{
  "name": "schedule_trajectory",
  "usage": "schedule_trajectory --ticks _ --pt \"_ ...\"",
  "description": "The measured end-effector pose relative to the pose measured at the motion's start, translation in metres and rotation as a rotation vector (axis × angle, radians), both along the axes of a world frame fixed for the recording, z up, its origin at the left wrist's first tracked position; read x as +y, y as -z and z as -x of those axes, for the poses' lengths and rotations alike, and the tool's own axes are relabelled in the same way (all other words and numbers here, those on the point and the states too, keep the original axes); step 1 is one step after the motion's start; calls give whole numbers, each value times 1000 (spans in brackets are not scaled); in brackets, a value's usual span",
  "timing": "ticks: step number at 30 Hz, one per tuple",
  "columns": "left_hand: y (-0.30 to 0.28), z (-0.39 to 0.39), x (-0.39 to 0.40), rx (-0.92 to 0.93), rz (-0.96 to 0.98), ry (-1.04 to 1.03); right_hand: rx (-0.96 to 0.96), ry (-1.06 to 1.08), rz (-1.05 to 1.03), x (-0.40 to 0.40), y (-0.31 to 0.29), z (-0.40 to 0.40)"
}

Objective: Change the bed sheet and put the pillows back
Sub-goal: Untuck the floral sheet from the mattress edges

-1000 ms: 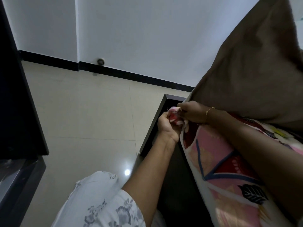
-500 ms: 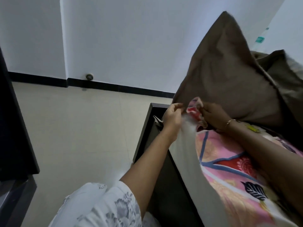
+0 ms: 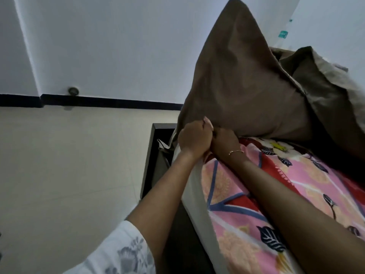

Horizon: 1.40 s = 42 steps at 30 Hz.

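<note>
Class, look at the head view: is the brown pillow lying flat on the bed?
No. The brown pillow stands tilted up on the sheet, one corner pointing high, behind both hands.

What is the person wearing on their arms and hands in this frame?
The left arm has a short white sleeve with a grey floral print. The right wrist carries a thin gold-coloured bracelet. Both forearms are otherwise bare; no gloves, and no rings that I can make out.

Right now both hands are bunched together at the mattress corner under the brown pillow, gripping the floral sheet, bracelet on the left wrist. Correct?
Not quite: the thin gold bracelet is on the right wrist. The head view shows the left hand and right hand pressed together at the corner, gripping the pink and red floral bed sheet under the tall brown pillow.
</note>
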<state>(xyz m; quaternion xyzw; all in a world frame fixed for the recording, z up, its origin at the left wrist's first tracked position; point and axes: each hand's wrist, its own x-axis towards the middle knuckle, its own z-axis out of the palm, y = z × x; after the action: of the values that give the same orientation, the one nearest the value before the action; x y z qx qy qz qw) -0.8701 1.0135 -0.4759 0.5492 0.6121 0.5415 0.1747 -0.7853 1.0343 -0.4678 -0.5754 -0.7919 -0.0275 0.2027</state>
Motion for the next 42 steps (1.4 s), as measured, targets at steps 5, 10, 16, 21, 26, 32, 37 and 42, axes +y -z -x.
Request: schedule_trajectory --ticks 5,10,16,21,26,32,37,42 --pt "11 -6 12 61 -12 -33 49 90 54 8 3 0" --pt "23 0 18 217 151 185 209 170 54 -2 -4 -4" --pt "9 -7 12 579 405 237 206 192 92 -39 -35 -46" --pt "-22 -64 -24 751 589 429 164 308 338 -57 -67 -95" --pt "-57 -126 -58 303 504 537 83 387 491 -86 -94 -136" --pt "-82 -182 -81 129 616 637 101 497 576 -122 -116 -183" --pt "-106 -223 -110 427 562 793 20 586 685 -174 -120 -225" --pt "-123 -265 -144 600 625 853 -33 599 752 -213 -127 -264"
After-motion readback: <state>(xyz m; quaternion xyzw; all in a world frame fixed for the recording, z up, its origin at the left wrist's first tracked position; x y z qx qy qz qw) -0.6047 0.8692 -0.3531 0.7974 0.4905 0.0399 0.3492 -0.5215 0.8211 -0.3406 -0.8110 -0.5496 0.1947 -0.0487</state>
